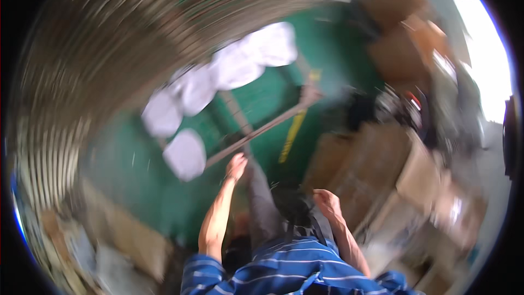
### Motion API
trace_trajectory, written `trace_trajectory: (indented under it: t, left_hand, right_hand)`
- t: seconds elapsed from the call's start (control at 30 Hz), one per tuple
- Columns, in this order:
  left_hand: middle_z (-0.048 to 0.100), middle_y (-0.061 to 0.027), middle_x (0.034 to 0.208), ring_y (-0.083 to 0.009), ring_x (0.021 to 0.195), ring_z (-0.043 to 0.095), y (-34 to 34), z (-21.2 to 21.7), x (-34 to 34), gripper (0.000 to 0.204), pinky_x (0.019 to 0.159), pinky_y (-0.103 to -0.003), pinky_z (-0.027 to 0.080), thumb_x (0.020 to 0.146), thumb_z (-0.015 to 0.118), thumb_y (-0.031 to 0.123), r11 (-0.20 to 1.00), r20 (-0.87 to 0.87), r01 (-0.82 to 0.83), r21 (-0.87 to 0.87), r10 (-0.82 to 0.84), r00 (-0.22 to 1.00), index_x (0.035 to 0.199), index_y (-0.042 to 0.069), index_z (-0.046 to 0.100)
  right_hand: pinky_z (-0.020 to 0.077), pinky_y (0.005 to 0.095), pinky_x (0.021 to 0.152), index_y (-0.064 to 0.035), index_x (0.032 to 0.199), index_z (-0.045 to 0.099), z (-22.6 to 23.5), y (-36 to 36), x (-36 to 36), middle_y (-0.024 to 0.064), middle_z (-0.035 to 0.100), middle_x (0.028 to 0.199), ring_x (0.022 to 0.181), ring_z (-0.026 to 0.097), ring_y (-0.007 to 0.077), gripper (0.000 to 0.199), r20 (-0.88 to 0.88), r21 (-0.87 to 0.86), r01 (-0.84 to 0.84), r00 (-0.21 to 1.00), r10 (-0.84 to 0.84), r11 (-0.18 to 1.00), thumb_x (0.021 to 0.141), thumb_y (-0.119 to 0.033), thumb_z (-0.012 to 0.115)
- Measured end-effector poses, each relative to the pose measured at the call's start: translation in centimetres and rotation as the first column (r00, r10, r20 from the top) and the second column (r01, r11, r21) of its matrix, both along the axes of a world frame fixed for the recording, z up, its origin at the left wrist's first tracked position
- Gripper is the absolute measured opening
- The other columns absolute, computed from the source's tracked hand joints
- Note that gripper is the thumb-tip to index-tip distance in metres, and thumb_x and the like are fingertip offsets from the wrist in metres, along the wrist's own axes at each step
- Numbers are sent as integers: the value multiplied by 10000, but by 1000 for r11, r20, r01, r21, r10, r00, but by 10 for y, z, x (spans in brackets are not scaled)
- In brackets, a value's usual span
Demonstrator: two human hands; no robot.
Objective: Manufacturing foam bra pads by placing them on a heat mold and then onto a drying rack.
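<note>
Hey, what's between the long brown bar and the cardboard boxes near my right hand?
In the head view, a yellow stripe on green floor lies between the brown bar and the cardboard boxes.

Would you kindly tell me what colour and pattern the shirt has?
The shirt is blue with white stripes, best seen in the head view.

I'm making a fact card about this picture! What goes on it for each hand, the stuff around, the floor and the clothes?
Left hand: left hand beside a long brownish bar; too blurry to tell if touching
Right hand: right hand curled, near a cardboard box
White things: row of rounded white pieces beyond the bar
Floor: green floor with a yellow strip
Clothes: blue striped shirt
Picture: blurry
</note>
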State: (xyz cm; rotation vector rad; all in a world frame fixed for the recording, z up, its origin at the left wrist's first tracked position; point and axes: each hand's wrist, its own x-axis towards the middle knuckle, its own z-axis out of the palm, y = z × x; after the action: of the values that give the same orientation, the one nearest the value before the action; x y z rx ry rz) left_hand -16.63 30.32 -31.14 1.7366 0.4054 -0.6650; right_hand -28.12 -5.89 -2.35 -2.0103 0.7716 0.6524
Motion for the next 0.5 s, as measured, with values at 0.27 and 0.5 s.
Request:
trace_trajectory:
  t: [0.27,0.5]
  left_hand:
    - [631,-120,1261,-218,1138,632,-212,235,43,473,935,-350,535,981,646,221,813,-113,516,-269,-559,821,1382,16,503]
    - [645,-101,1265,-234,1153,635,-292,320,22,447,952,-383,521,987,635,216,494,-61,832,-253,-866,495,1372,31,503]
  right_hand:
    - [529,500,864,-24,1061,718,56,-69,-137,236,704,1000,987,665,402,356,251,-229,418,898,-361,879,862,-279,570]
    - [511,481,896,-48,1079,704,76,-47,-224,214,682,1045,1013,643,402,351,370,-271,921,368,-853,280,894,-326,595]
